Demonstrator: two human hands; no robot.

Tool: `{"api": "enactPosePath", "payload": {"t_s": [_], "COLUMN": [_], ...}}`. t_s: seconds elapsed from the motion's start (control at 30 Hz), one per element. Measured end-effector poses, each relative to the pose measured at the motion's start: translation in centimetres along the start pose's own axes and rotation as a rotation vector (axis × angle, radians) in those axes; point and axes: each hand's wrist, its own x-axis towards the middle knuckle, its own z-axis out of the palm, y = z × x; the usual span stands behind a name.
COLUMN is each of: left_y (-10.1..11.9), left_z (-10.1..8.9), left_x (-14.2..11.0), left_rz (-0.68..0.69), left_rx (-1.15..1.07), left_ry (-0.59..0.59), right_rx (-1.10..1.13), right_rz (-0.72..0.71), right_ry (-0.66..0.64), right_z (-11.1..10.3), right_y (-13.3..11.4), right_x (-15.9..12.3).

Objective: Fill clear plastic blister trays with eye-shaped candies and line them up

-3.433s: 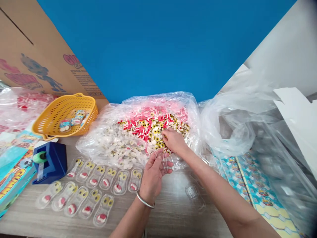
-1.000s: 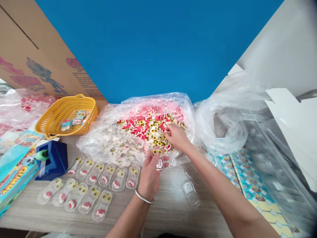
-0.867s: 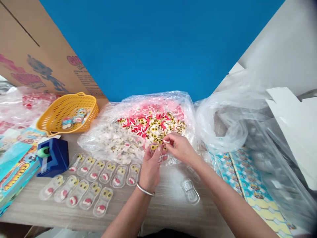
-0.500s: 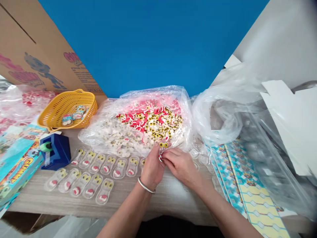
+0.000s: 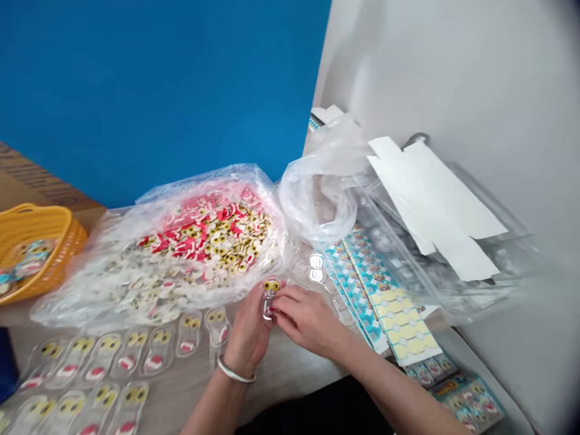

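Left hand (image 5: 248, 341): fingers clamped on clear blister tray (image 5: 269, 308) holding eyeball gummy (image 5: 272, 286) | Right hand (image 5: 308, 320): fingers together, pinching tray's right edge | Far: gummy bag (image 5: 199, 181)

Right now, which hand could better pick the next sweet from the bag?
Probably the right hand: the left hand cradles the clear blister tray, while the right only touches it, near the bag of gummy sweets.
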Motion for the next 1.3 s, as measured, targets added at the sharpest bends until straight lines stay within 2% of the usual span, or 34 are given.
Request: {"api": "enactPosePath", "payload": {"t_s": [0.07,0.17,0.23,0.33,0.43,0.53,0.63,0.73,0.77,0.83,0.87,0.9,0.97,1.03,1.07,1.17,1.3], "left_y": [0.3,0.8,0.9,0.8,0.7,0.7,0.9,0.9,0.9,0.8,0.8,0.7,0.6,0.4,0.4,0.3,0.2], "left_z": [0.4,1.2,1.6,2.0,1.8,1.7,1.8,1.8,1.8,1.6,1.5,1.3,1.1,0.9,0.8,0.2,-1.1], "left_x": [0.0,0.0,0.1,0.3,0.6,0.7,0.7,0.6,0.5,0.5,0.4,0.2,-0.3,-1.1,-1.6,-3.2,-4.9], "left_rz": [-0.049,-0.094,-0.101,-0.108,-0.108,-0.103,-0.099,-0.108,-0.110,-0.116,-0.123,-0.138,-0.187,-0.236,-0.251,-0.249,-0.212], "left_rx": [0.017,0.068,0.089,0.102,0.105,0.100,0.090,0.074,0.063,0.040,0.032,0.030,0.041,0.058,0.067,0.105,0.225], "left_ry": [0.056,0.128,0.149,0.164,0.171,0.182,0.181,0.138,0.109,0.045,0.014,-0.017,-0.086,-0.178,-0.220,-0.298,-0.352], "right_rx": [0.054,-0.086,-0.245,-0.305,-0.314,-0.312,-0.294,-0.234,-0.159,0.157,0.344,0.513,0.733,0.812,0.806,0.666,0.439], "right_rz": [0.110,0.409,0.653,0.787,0.843,0.871,0.851,0.784,0.738,0.593,0.517,0.454,0.363,0.308,0.291,0.247,0.145], "right_ry": [0.133,0.319,0.266,0.220,0.199,0.206,0.254,0.340,0.393,0.540,0.534,0.461,0.226,0.045,-0.001,-0.034,-0.014], "right_z": [-1.6,-4.8,-6.6,-7.6,-6.9,-6.2,-6.6,-7.6,-7.9,-8.2,-8.1,-7.8,-6.6,-4.8,-3.9,-1.8,-1.0], "right_y": [2.5,8.7,13.2,18.4,20.7,21.3,20.7,18.5,17.2,14.1,12.4,10.6,7.1,4.3,3.3,1.4,0.3], "right_x": [0.5,3.0,5.2,8.2,9.8,10.1,9.2,7.2,6.3,4.2,3.1,2.1,0.6,-0.3,-0.6,-0.7,-0.8]}}
